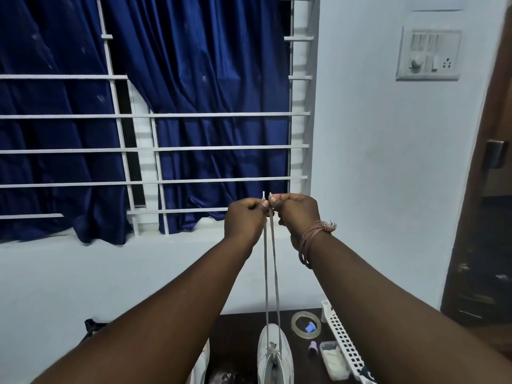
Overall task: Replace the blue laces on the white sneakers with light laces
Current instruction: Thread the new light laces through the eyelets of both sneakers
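Observation:
A white sneaker stands on the dark table, toe pointing away from me. A light lace runs through its lowest eyelets, and both strands rise straight up. My left hand pinches one lace end and my right hand pinches the other, held side by side at window height with the tips level. A second white sneaker shows partly at the bottom, under my left forearm. No blue lace is in view.
On the dark table lie a tape roll with a small blue cap inside, a small purple cap, a clear plastic box and a white perforated basket. A barred window with blue curtains is ahead, and a wooden door stands on the right.

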Available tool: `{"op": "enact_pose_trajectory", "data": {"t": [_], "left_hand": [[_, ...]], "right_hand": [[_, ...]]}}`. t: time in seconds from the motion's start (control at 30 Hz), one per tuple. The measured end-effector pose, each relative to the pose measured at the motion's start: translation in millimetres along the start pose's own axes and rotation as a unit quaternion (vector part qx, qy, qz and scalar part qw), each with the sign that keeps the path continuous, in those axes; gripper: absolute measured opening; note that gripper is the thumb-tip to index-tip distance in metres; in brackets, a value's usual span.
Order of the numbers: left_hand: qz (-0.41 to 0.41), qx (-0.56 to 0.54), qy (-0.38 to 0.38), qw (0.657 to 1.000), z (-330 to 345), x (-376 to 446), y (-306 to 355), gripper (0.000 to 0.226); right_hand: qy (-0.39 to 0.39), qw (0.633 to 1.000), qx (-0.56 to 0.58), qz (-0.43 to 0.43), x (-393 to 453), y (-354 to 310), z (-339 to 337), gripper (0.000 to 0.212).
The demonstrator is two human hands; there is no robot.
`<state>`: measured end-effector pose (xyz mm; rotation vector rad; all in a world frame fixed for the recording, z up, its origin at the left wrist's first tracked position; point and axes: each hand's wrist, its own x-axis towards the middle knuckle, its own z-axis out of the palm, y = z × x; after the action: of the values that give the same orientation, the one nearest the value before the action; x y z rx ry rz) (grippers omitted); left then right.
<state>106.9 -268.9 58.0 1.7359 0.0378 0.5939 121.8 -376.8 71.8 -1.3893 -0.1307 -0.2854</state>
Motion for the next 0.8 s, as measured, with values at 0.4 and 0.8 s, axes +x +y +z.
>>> {"op": "enact_pose_trajectory", "data": {"t": [0.4,0.8], "left_hand": [[-0.036,-0.025,-0.008,0.999,3,-12,-27,0.021],[-0.097,-0.022,-0.057,0.993,-4,-92,-144,0.016]], "right_hand": [[-0.03,0.999,0.004,0.034,-10,22,-7,0.008],[-0.022,0.984,-0.164,0.061,-60,169,-45,0.014]]}}
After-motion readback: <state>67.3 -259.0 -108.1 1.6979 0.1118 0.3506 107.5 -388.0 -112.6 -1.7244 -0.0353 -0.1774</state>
